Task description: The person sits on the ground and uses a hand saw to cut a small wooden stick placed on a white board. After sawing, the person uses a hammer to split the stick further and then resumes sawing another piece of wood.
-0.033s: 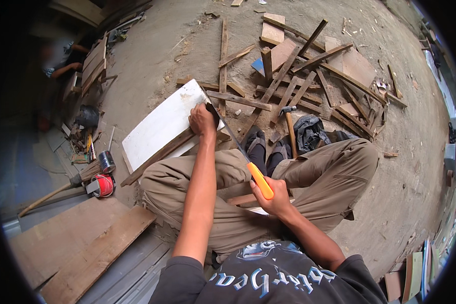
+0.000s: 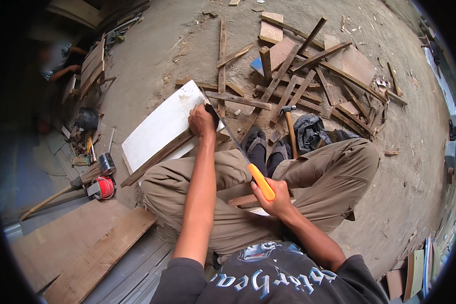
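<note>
A handsaw [image 2: 260, 181] with an orange handle is in my right hand [image 2: 278, 196], its fingers wrapped round the grip. Its thin dark blade slants up and left to the right-hand end of a white board [image 2: 159, 119]. My left hand [image 2: 202, 121] is closed at that end of the board, close beside the blade, with its fingertips partly hidden. Something black lies just right of its knuckles; what it is I cannot tell. A wooden strip [image 2: 159, 157] runs along the board's near side, by my left knee.
Beyond my feet lies a heap of timber [image 2: 299, 86], with a hammer [image 2: 290, 129] and a black plastic bag [image 2: 309, 134] nearer. At left are a can [image 2: 107, 163], a red cord spool [image 2: 105, 187], a brush [image 2: 86, 175] and planks [image 2: 101, 248]. Another person [image 2: 61, 63] sits far left.
The saw handle and my right hand have shifted very slightly down and right. My left hand stays on the board.
</note>
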A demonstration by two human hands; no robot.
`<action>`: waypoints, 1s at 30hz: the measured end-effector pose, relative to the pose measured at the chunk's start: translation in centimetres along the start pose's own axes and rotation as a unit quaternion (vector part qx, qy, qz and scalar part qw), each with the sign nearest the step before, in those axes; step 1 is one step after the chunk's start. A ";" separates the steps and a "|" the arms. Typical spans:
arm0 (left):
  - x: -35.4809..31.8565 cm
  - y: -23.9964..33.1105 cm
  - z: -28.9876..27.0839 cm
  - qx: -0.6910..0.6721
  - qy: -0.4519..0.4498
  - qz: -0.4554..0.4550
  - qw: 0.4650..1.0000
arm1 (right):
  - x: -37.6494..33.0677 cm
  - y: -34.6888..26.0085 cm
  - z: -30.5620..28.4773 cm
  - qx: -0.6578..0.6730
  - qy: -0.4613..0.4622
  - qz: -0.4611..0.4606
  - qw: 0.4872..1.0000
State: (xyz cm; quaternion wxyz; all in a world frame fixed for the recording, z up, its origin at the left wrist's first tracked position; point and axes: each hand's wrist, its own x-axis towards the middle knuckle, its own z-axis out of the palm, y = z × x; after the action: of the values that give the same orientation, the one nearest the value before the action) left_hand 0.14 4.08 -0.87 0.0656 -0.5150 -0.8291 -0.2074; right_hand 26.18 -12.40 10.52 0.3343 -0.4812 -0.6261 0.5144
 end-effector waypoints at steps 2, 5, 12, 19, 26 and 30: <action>0.0 0.4 -0.4 -0.012 -0.002 0.007 1.000 | 0.1 0.6 -0.4 -0.004 -0.010 0.015 1.000; -0.4 1.0 -0.8 -0.031 0.006 0.024 0.999 | 1.2 0.4 0.1 0.027 0.025 -0.002 0.999; -0.3 1.4 -1.1 -0.045 -0.007 -0.022 0.999 | 6.8 0.5 2.2 0.031 0.010 -0.012 0.999; 0.2 1.2 -1.0 -0.011 -0.006 -0.023 1.000 | 1.9 -1.0 -1.3 0.057 -0.040 0.061 0.996; 1.1 0.8 -0.6 0.001 -0.028 -0.041 0.999 | 1.7 -0.4 -2.0 0.060 -0.032 0.040 0.997; 1.1 1.2 -0.8 -0.004 -0.040 -0.050 0.998 | 2.4 -0.5 -1.6 0.055 -0.033 0.053 0.997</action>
State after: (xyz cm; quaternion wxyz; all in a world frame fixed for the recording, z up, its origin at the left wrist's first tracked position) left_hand 0.56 5.14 0.58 0.0199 -0.4808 -0.8549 -0.1936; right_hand 26.73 -9.58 11.23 0.3113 -0.4773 -0.5812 0.5809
